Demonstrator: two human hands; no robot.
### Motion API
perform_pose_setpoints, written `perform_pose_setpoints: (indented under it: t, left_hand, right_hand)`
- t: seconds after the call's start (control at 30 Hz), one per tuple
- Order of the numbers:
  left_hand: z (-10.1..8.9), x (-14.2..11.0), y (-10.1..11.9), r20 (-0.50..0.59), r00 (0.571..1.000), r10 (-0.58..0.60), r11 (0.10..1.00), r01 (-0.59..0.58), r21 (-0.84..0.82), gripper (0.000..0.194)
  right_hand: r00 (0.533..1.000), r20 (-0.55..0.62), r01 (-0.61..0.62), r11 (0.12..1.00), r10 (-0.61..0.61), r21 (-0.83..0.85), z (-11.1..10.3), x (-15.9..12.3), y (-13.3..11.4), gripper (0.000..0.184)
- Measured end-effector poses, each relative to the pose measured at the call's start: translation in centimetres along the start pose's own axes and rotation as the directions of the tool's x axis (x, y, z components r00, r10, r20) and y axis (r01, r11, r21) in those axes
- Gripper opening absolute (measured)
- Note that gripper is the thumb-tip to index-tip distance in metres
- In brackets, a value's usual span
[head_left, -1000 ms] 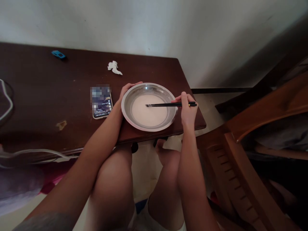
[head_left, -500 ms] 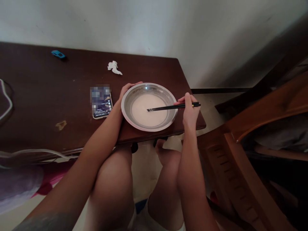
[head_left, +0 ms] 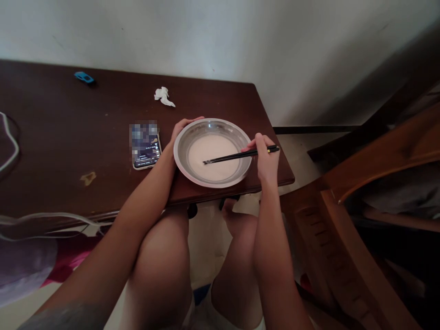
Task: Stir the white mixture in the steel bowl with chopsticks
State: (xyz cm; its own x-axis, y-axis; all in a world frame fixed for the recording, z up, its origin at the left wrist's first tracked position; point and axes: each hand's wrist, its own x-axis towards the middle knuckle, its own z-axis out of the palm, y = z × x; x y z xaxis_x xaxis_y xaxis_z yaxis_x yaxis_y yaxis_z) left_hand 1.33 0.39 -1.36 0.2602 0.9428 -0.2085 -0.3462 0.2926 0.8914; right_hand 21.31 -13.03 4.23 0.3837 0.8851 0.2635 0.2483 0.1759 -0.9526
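Note:
A shallow metal bowl [head_left: 182,170] stands near the front right part of the dark wooden table, with a pale, milky liquid [head_left: 220,143] in it. Around the bowl's left rim curls my left hand [head_left: 179,130], gripping its side; part of the fingers is hidden behind the bowl. Black chopsticks [head_left: 233,156] are pinched together in my right hand [head_left: 266,153], over the bowl's right rim. They slant down to the left, and their tips are in the liquid left of its middle.
On the table [head_left: 113,103], a phone [head_left: 147,153] lies left of the bowl, a crumpled white tissue [head_left: 164,96] behind it. A small blue object [head_left: 84,77] is at the back left. White cables [head_left: 51,215] run along the left. A wooden chair [head_left: 330,215] stands at right.
My right hand has shifted a little to the left. The chopstick tips have moved left and slightly nearer to me in the liquid. My left hand and the bowl stay put.

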Motion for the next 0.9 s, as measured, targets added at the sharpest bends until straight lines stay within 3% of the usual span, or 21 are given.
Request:
perform_pose_setpoints:
  t: [0.1, 0.3, 0.5, 0.7, 0.83, 0.9]
  left_hand:
    - [0.2, -0.2, 0.1, 0.005, 1.000, -0.005, 1.000, 0.005, -0.016, 0.024]
    - [0.5, -0.5, 0.6, -0.015, 0.999, -0.029, 0.999, 0.029, -0.034, 0.026]
    - [-0.2, 0.3, 0.2, 0.035, 0.999, -0.018, 0.999, 0.020, -0.050, 0.027]
    - [-0.2, 0.2, 0.2, 0.002, 0.999, -0.036, 0.997, 0.036, -0.074, 0.025]
    - [0.2, -0.4, 0.7, 0.004, 0.999, -0.040, 0.997, 0.041, -0.065, 0.026]
    - [0.4, -0.6, 0.9, -0.004, 0.999, -0.046, 0.997, 0.046, -0.057, 0.027]
  right_hand:
    - [0.995, 0.081, 0.053, 0.998, -0.050, -0.034, 0.3, -0.2, -0.5, 0.036]
    - [0.992, -0.123, 0.016, 1.000, -0.018, -0.018, -0.3, 0.3, 0.0, 0.041]
    - [0.993, 0.100, 0.059, 0.998, -0.059, 0.010, 0.3, 0.0, -0.5, 0.034]
    - [0.995, -0.101, 0.016, 1.000, -0.016, -0.005, -0.3, 0.1, -0.1, 0.040]
    - [0.998, 0.059, 0.014, 1.000, -0.014, 0.004, 0.0, -0.1, -0.4, 0.038]
    - [0.995, 0.086, 0.044, 0.999, -0.041, -0.028, 0.2, -0.1, -0.6, 0.035]
